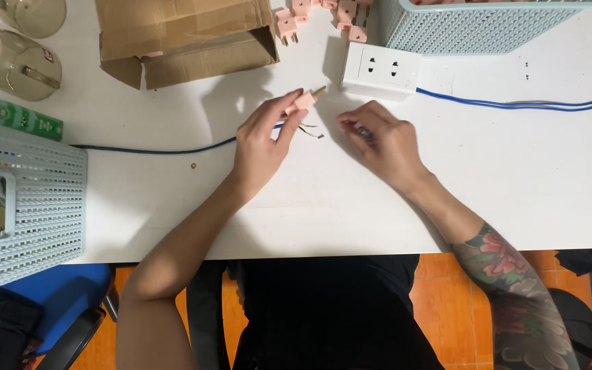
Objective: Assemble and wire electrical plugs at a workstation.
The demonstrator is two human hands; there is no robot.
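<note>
Head view: right hand (381,140) hides whatever its fingers (351,125) pinch

We are at a small assembly workstation, the kind found in a home workshop or light electrical-assembly room. The white bench (515,192) carries the signs: at twelve o'clock a white double wall socket (381,70) wired with blue cables (515,103), and beside it a heap of loose pink plug parts (323,17). At one o'clock stands a pale blue perforated basket (474,27), at nine o'clock a grey one (29,205), both bins for parts. A torn cardboard box (186,38) lies open at eleven o'clock. Below the bench edge we see orange floor tiles (440,288) and a blue chair seat (63,288).
</note>
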